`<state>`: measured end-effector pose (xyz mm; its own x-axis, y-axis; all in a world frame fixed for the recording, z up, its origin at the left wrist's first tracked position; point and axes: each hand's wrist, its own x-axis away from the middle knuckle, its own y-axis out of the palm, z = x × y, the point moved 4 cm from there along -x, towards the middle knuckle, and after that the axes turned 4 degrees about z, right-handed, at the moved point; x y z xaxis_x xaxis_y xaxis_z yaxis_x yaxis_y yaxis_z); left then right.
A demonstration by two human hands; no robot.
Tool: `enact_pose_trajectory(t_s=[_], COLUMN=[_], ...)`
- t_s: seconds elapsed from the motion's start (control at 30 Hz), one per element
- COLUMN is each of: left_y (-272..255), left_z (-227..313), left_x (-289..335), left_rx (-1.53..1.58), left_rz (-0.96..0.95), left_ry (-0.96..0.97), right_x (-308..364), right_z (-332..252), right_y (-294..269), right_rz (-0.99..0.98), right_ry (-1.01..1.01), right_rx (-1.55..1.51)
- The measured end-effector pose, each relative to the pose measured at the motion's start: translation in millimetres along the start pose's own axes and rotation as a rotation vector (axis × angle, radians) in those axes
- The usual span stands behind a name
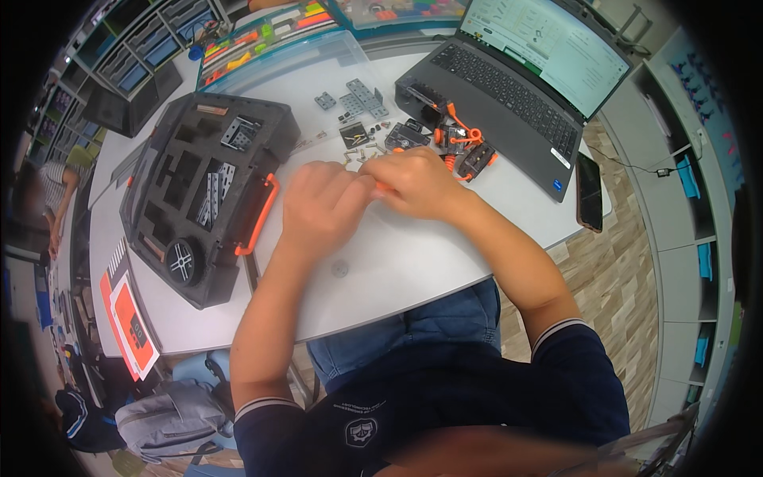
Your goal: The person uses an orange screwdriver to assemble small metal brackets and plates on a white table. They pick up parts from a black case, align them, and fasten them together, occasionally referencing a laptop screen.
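The left hand (pixel 322 199) and the right hand (pixel 419 183) meet above the near middle of a white table (pixel 397 254), their fingertips together, with a small orange piece (pixel 383 188) showing between them. The right fingers are curled in and closed on that piece; the left fingers are bent too, but the knuckles hide whether they grip anything. Just beyond the hands lie small screws (pixel 362 154), and farther off, perforated metal plates (pixel 363 97) rest on the tabletop. To the right of the screws sits a cluster of black and orange electronic parts (pixel 465 141), near the front left corner of an open laptop (pixel 509 87). A dark phone (pixel 589 191) lies to the right of the laptop, by the table's edge. On the left stands an open black case (pixel 218 270) with an orange handle (pixel 258 215) facing the hands; its foam compartments hold metal brackets (pixel 213 195) and, at the near end, a black wheel (pixel 184 262) with pale spokes. A red and white booklet (pixel 133 326) lies nearer, at the left edge. On the far side, a clear box (pixel 286 67) bears colourful pieces (pixel 266 36).
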<state>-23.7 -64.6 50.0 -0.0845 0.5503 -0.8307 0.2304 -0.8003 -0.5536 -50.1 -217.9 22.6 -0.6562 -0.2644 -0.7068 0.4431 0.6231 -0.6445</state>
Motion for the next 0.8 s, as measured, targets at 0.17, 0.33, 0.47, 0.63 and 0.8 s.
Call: enact_pose_trajectory(t_s=[0.17,0.33,0.47,0.63,0.8], left_y=[2.4,0.2,0.7,1.7,1.8], left_z=[0.7,-3.7,-4.7,-4.2,-4.2], left_x=[1.2,0.2,0.1,1.2,1.3], left_rx=[-0.005,-0.029,-0.028,-0.013,-0.026], left_rz=[-0.001,0.028,0.054,0.044,0.038], left_ry=[-0.046,-0.145,-0.157,-0.167,-0.16], right_x=[-0.3,-2.7,-3.5,-2.6,-2.9], right_z=[0.8,1.8,1.3,-0.1,-0.4], right_y=[-1.3,-6.1,-4.6,-4.3,-3.3], right_rz=[0.001,0.065,0.059,0.042,0.045], right_ry=[0.024,0.026,0.014,0.003,-0.007], right_rx=[0.023,0.029,0.039,0.045,0.037])
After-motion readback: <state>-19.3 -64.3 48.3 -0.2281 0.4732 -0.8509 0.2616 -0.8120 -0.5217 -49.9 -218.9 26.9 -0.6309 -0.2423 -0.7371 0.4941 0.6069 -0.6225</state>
